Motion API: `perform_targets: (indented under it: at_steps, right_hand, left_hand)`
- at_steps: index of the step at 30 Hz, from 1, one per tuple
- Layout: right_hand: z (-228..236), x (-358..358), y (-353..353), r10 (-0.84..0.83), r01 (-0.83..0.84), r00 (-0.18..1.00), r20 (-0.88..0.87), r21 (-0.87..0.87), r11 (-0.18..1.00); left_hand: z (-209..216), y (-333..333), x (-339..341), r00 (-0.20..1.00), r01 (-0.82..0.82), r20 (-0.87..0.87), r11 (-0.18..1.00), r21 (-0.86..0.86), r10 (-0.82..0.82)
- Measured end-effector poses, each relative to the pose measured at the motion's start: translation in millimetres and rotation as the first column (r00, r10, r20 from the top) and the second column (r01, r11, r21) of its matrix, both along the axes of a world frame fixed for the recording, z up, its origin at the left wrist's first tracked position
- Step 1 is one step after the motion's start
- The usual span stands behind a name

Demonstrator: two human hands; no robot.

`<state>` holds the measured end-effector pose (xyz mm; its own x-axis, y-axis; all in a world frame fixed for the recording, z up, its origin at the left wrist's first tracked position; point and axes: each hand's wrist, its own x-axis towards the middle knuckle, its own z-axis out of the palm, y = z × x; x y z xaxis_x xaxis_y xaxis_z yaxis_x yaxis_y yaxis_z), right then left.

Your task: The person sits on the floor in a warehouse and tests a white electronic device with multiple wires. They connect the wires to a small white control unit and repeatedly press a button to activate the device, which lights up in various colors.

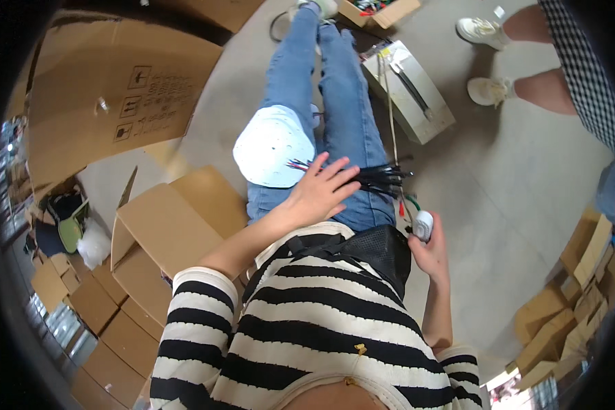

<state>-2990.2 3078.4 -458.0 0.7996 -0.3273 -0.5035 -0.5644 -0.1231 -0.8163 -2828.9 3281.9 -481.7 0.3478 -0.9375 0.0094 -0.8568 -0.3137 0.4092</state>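
Observation:
My left hand (323, 186) lies over a bundle of thin black cables (384, 179) across my thighs, its fingers stretched out and apart. Thin wire ends, some reddish, poke out on the hand's left side, above a white many-sided pad (270, 147) on my lap. To the right, my right hand (430, 254) is closed around a small white rounded plastic piece (423, 225); its exact kind cannot be made out. Beside that piece, a red-tipped lead (402, 209) and a green lead (414, 202) show near the cable ends.
A pale metal box (417, 92) with a dark handle stands on the floor beyond my right leg, a cord running from it. Cardboard boxes (178, 219) crowd the left. Another person's legs (543, 89) are at the far right, above flattened cardboard (560, 314).

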Motion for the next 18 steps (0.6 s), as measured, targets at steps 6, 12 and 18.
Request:
perform_targets:
  at_steps: [6, 12, 18]
  right_hand:
    - [23.5, 27.9, 9.0, -0.106, 0.047, 0.983, 0.148, 0.36, 0.932]
    - [38.7, 34.6, 19.1, -0.146, 0.117, 0.989, 0.027, 0.46, 0.88]
    - [34.3, 29.7, 35.9, -0.111, 0.087, 0.982, 0.152, 0.152, 0.985]
  left_hand:
    - [54.0, -43.6, -12.1, 0.515, -0.274, -0.857, 0.945, -0.178, -0.012]
    - [52.8, -54.4, -17.4, 0.392, -0.274, -0.916, 0.961, -0.026, 0.087]
    - [46.2, -37.9, -30.7, 0.221, -0.449, -0.968, 0.894, 0.01, 0.122]
